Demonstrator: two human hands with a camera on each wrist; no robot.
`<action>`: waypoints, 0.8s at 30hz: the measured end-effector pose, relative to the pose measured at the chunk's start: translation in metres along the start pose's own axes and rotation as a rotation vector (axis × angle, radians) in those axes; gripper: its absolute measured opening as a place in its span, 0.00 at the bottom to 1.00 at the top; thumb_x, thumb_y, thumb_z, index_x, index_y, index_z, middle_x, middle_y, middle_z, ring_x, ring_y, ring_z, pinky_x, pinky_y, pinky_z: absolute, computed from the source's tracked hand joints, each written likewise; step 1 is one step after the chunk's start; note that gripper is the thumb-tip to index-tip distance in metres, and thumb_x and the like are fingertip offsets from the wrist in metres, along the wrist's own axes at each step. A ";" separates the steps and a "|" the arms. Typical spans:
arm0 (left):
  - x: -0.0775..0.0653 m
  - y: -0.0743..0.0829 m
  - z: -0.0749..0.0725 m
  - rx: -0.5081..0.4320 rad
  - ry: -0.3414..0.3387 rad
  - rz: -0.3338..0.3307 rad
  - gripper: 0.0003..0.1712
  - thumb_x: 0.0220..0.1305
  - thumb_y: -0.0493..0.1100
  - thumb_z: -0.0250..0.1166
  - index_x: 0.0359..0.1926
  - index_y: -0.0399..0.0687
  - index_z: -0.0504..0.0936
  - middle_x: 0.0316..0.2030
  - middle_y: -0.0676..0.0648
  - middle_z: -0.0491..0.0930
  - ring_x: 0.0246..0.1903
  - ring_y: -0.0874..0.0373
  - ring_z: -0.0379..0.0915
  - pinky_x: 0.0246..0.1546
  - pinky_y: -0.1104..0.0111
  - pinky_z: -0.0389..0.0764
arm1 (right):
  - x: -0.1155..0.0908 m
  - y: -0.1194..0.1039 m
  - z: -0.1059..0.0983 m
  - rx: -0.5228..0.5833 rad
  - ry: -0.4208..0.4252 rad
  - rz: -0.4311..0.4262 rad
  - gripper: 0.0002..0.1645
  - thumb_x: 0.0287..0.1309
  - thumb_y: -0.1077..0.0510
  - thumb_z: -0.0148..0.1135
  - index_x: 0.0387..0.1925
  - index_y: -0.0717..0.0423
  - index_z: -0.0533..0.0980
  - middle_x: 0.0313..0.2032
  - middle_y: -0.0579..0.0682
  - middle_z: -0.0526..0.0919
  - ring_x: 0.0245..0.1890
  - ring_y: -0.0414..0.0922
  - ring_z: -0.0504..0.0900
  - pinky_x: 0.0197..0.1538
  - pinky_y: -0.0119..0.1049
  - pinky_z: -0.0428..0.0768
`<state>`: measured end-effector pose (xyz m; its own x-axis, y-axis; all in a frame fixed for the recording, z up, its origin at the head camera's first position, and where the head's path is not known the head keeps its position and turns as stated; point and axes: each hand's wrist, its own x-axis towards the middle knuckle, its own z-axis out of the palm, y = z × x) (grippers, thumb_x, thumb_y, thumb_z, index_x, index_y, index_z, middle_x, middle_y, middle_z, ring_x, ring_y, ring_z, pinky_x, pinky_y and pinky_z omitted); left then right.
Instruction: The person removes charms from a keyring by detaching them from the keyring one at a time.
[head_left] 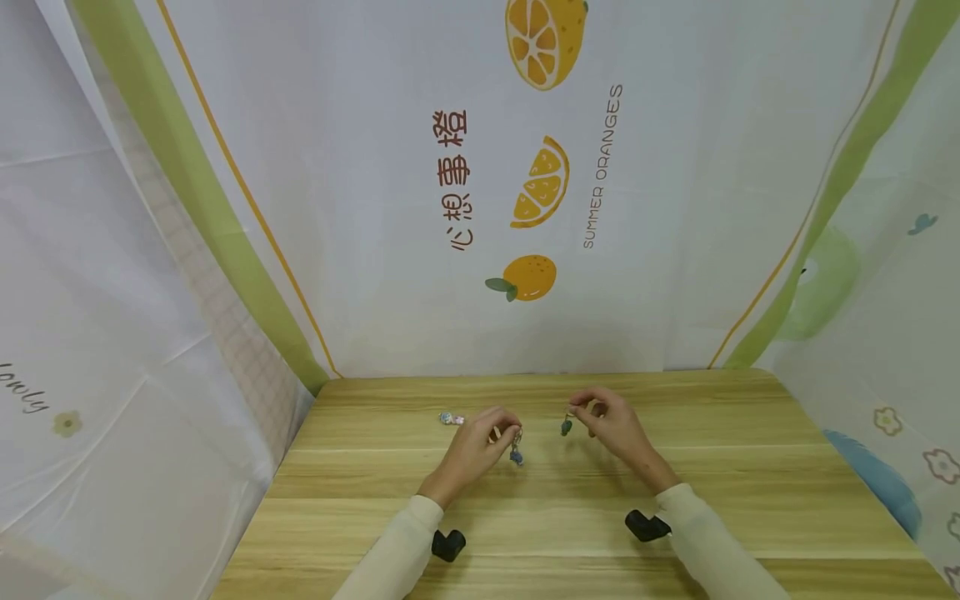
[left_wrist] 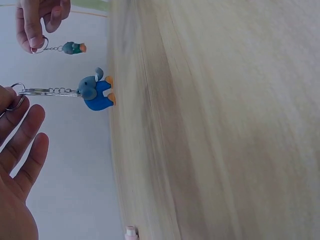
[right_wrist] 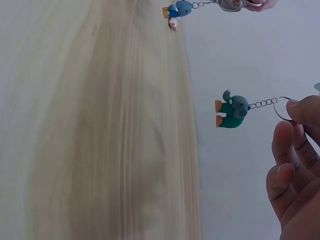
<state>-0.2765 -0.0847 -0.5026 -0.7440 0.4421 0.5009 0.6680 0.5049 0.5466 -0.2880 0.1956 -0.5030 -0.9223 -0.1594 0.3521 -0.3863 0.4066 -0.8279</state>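
Note:
My left hand (head_left: 474,443) pinches the ring of an elephant keychain in blue (left_wrist: 97,95), which hangs from a chain and a longer metal piece beneath the fingertips. To its right, my right hand (head_left: 611,423) holds a second elephant keychain, this one in green (right_wrist: 233,112), by its split ring between thumb and forefinger. Both little elephants have grey heads and orange feet. They dangle side by side over the wooden table, with a gap between them. The other fingers of both hands are loosely bent.
On the wooden table (head_left: 555,533), a small white and pink item (head_left: 452,419) lies just beyond my left hand. Black wrist devices (head_left: 448,545) sit beside both cuffs. A white curtain printed with oranges (head_left: 375,208) rises behind the table's far edge, and more curtains hang at both sides.

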 end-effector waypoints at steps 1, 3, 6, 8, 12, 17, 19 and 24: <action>0.000 0.000 0.000 -0.001 -0.001 -0.001 0.04 0.76 0.38 0.66 0.46 0.47 0.88 0.39 0.51 0.88 0.35 0.63 0.81 0.36 0.73 0.82 | 0.000 0.001 -0.002 -0.003 0.001 -0.001 0.08 0.71 0.61 0.69 0.48 0.60 0.85 0.42 0.55 0.85 0.21 0.39 0.76 0.25 0.33 0.77; 0.000 -0.001 0.000 -0.003 -0.004 -0.004 0.04 0.76 0.38 0.66 0.46 0.47 0.88 0.39 0.52 0.87 0.35 0.64 0.81 0.36 0.73 0.82 | 0.001 0.002 -0.005 -0.004 0.002 -0.003 0.08 0.72 0.61 0.69 0.48 0.59 0.85 0.43 0.56 0.85 0.22 0.38 0.76 0.25 0.32 0.77; -0.001 -0.001 -0.001 -0.004 -0.007 -0.003 0.04 0.76 0.38 0.66 0.46 0.46 0.88 0.39 0.51 0.87 0.35 0.63 0.80 0.36 0.73 0.82 | 0.002 0.005 -0.010 -0.004 0.007 -0.004 0.07 0.72 0.61 0.68 0.48 0.58 0.85 0.44 0.56 0.85 0.22 0.38 0.76 0.25 0.32 0.77; -0.001 -0.001 -0.001 -0.003 -0.010 -0.003 0.04 0.76 0.38 0.66 0.46 0.45 0.87 0.39 0.51 0.87 0.35 0.63 0.80 0.36 0.74 0.82 | 0.002 0.007 -0.013 -0.007 0.013 -0.010 0.06 0.71 0.62 0.68 0.47 0.57 0.85 0.43 0.57 0.85 0.22 0.38 0.76 0.25 0.32 0.77; -0.001 -0.001 -0.002 -0.002 -0.011 -0.002 0.04 0.77 0.38 0.66 0.46 0.46 0.87 0.39 0.51 0.87 0.35 0.63 0.80 0.36 0.74 0.82 | 0.004 0.009 -0.019 -0.035 0.022 -0.026 0.06 0.71 0.63 0.68 0.47 0.58 0.85 0.42 0.56 0.85 0.20 0.37 0.75 0.23 0.32 0.75; -0.002 -0.001 -0.002 -0.001 -0.007 0.003 0.04 0.77 0.38 0.66 0.46 0.47 0.87 0.39 0.51 0.87 0.35 0.64 0.80 0.36 0.73 0.82 | 0.006 0.012 -0.026 -0.079 0.027 -0.020 0.06 0.72 0.62 0.68 0.47 0.58 0.85 0.42 0.56 0.85 0.20 0.37 0.75 0.21 0.33 0.73; -0.002 -0.001 -0.002 0.000 -0.007 0.007 0.04 0.77 0.38 0.66 0.46 0.45 0.87 0.38 0.51 0.87 0.35 0.63 0.80 0.35 0.74 0.82 | 0.007 0.014 -0.029 -0.095 0.028 -0.009 0.06 0.72 0.60 0.68 0.47 0.57 0.85 0.43 0.55 0.85 0.19 0.37 0.75 0.21 0.33 0.73; -0.002 -0.001 -0.002 0.000 -0.005 0.004 0.05 0.77 0.39 0.66 0.47 0.43 0.87 0.38 0.51 0.87 0.35 0.63 0.80 0.36 0.73 0.82 | 0.007 0.018 -0.036 -0.122 0.034 0.032 0.09 0.74 0.57 0.67 0.49 0.57 0.84 0.42 0.54 0.84 0.20 0.38 0.75 0.21 0.34 0.74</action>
<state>-0.2756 -0.0870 -0.5027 -0.7412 0.4483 0.4996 0.6712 0.5032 0.5443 -0.3012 0.2345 -0.4998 -0.9325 -0.1147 0.3425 -0.3504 0.5176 -0.7806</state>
